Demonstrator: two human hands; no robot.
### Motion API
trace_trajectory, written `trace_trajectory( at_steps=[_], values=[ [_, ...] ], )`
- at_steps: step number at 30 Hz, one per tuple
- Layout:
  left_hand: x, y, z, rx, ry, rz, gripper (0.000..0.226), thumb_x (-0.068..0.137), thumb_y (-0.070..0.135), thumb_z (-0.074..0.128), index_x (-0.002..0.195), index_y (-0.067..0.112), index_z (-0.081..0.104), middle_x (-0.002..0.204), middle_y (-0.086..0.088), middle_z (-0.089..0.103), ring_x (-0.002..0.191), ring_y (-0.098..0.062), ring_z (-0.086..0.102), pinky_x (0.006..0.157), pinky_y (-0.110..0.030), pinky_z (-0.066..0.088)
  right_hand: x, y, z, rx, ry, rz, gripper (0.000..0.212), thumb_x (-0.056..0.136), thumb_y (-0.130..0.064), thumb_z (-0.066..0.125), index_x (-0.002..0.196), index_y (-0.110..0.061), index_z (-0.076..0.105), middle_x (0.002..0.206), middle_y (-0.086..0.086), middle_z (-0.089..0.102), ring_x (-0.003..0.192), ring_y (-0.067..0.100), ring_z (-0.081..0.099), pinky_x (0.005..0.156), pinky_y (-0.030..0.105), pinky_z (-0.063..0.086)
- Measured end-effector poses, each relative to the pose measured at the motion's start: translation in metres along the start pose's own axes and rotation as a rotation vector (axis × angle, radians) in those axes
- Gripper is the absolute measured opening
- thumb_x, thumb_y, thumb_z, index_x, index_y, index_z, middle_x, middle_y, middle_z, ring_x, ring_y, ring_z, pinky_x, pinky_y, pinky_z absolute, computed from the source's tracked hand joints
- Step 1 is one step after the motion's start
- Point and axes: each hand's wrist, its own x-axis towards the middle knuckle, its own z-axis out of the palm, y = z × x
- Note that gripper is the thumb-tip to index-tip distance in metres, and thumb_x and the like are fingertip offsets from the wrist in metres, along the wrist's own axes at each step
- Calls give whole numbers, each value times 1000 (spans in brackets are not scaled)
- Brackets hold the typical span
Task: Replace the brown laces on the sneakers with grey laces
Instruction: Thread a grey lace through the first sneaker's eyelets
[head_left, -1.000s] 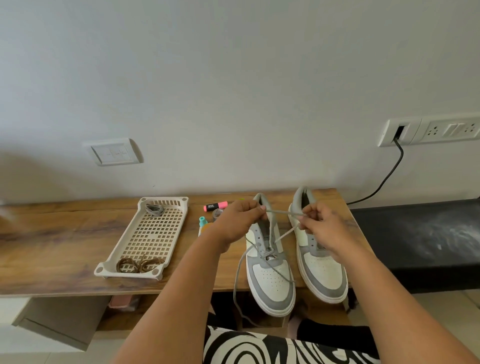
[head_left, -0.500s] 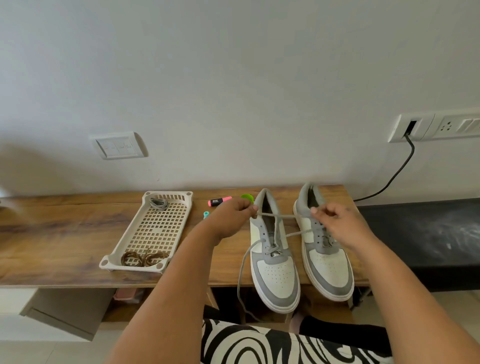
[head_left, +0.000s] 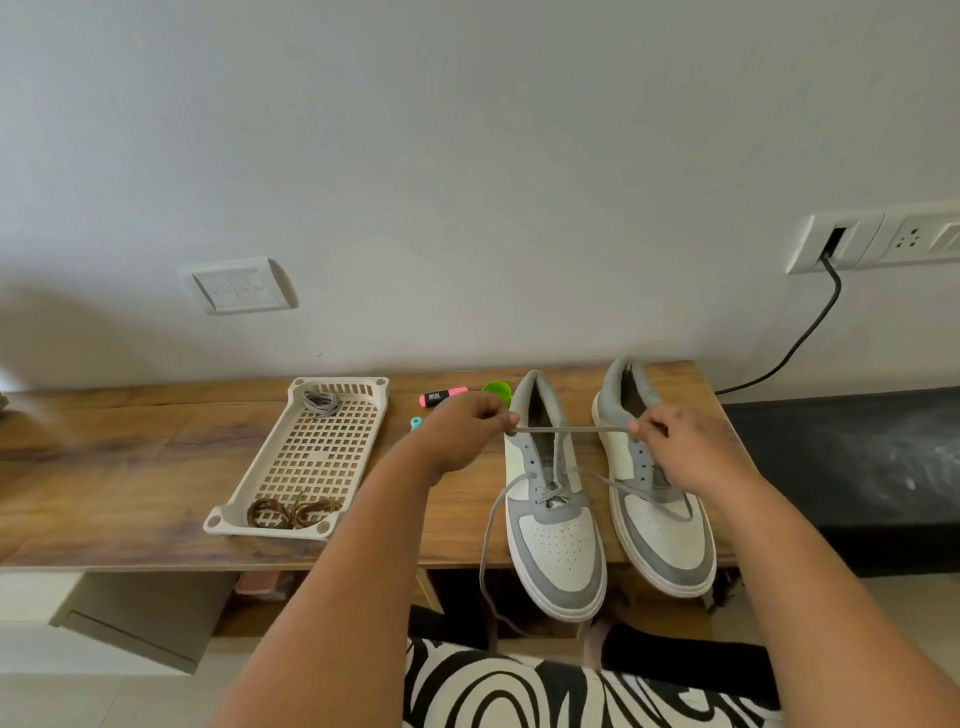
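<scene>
Two white and grey sneakers stand side by side on the wooden bench, toes toward me. A grey lace (head_left: 571, 429) runs through the lowest eyelets of the left sneaker (head_left: 555, 540). My left hand (head_left: 462, 434) pinches the lace at the shoe's left side, and my right hand (head_left: 685, 447) pinches it over the right sneaker (head_left: 667, 545), so a stretch is pulled taut between them. One loose end hangs off the bench's front edge. The right sneaker shows no lace. Brown laces (head_left: 291, 512) lie coiled at the near end of a cream tray (head_left: 244, 499), a second grey lace (head_left: 321, 402) at its far end.
A pink highlighter (head_left: 441, 397), a green cap (head_left: 496, 389) and a teal cap (head_left: 415, 422) lie behind my left hand. The wooden bench (head_left: 130, 478) meets the wall at the back. A black surface (head_left: 857, 467) adjoins on the right, with a cable running up to a wall socket.
My hands have drawn apart sideways, pulling the grey lace taut between them. The view has shifted slightly; the sneakers and tray have not moved.
</scene>
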Motion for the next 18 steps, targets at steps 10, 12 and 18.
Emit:
trace_trajectory(
  at_steps=[10, 12, 18],
  values=[
    [1, 19, 30, 53, -11, 80, 15, 95, 28, 63, 88, 16, 68, 87, -3, 72, 78, -14, 56, 75, -31, 45, 2, -27, 38, 598, -223, -142, 15, 96, -22, 61, 109, -24, 68, 84, -8, 73, 86, 4, 68, 85, 29, 51],
    [2, 16, 27, 29, 19, 69, 9, 93, 25, 65, 88, 18, 68, 88, -2, 74, 79, -21, 61, 77, -35, 50, 4, -22, 37, 609, -159, -129, 12, 93, -18, 65, 101, -24, 70, 78, -5, 73, 81, 7, 68, 77, 26, 51],
    [4, 9, 25, 19, 5, 28, 7, 86, 14, 74, 88, 21, 74, 87, 1, 76, 92, -14, 70, 92, -38, 55, 4, -8, 26, 422, -101, -113, 12, 93, -22, 65, 102, -30, 65, 90, -12, 69, 92, 5, 64, 61, 6, 40]
  ],
)
